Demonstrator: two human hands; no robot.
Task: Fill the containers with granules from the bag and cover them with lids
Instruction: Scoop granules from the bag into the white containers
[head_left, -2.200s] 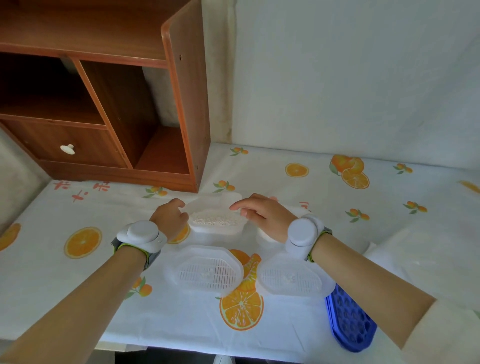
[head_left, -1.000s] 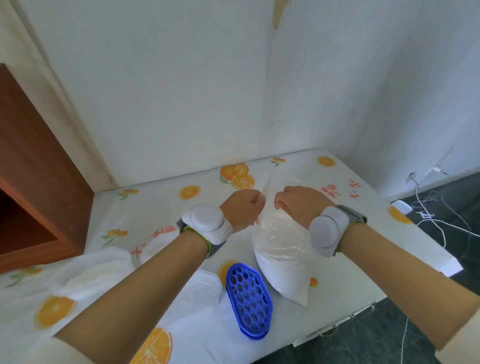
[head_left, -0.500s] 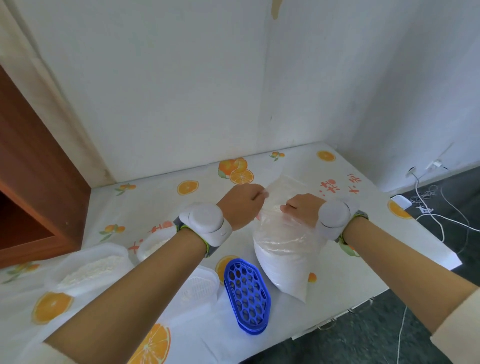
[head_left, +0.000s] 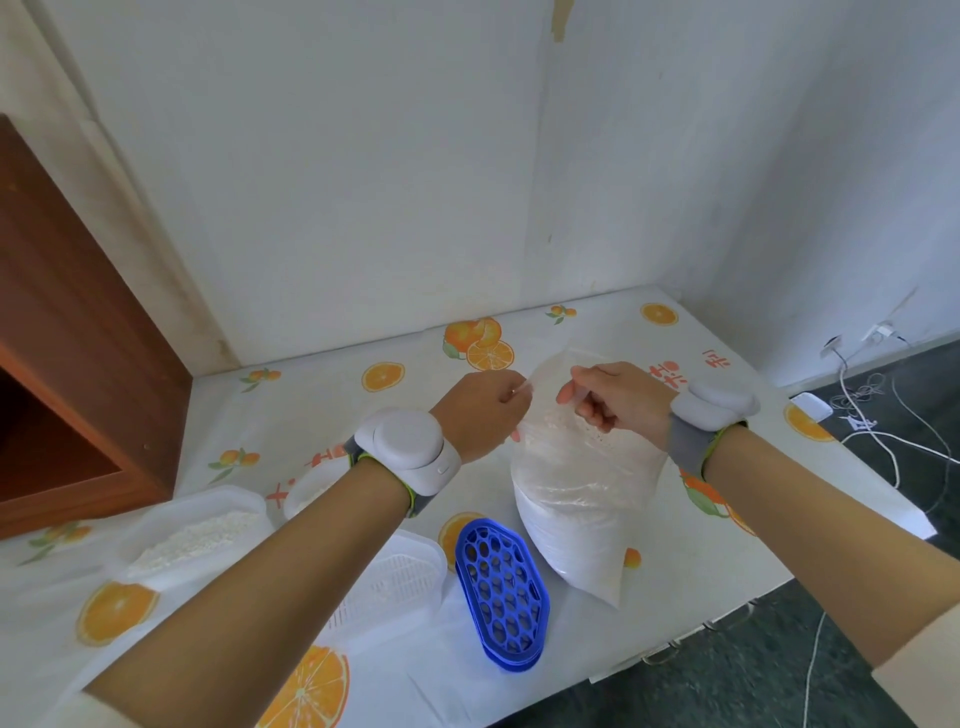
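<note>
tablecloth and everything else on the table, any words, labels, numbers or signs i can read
Red characters on the tablecloth, right of the right hand: seen upside down, too blurred to read.
Red marks on the tablecloth by the left hand's wrist: partly hidden, unreadable.
Bag, blue lid, containers: no text visible.

A single head-worn camera looks forward and down, close over the table (head_left: 597, 322) toward the wall corner.
</note>
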